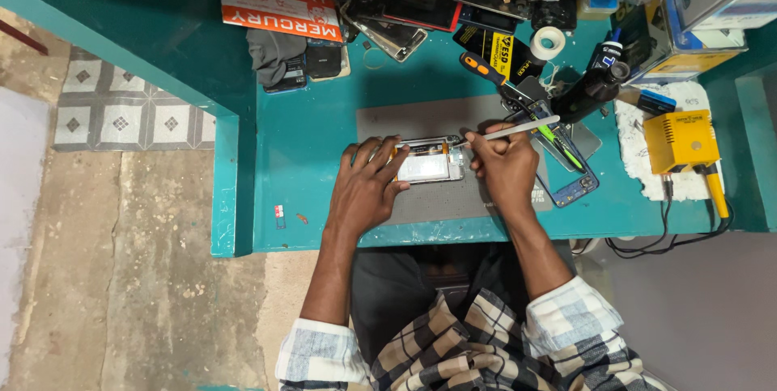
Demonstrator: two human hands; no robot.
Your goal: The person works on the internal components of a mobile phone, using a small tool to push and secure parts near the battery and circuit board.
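The opened phone (430, 161) lies at the centre of the frame on a grey mat (388, 120) on the teal bench (307, 148), its long axis running left to right across the picture. The left hand (368, 189) comes at it from the lower left and clamps its left end, the fingers (387, 156) wrapped over the near edge and top. The right hand (503, 166) sits just right of the phone's right end, nearer to the exposed parts there. Its fingers are clenched around a slim pale tool (522, 128), held like a pen, whose shaft slants up to the right while the working end points left toward the phone's upper right corner; whether the tip touches the phone I cannot tell. Both wrists rest low on the mat. A blue phone frame (576, 184) lies just right of the right hand, and a yellow box (680, 142) well beyond.
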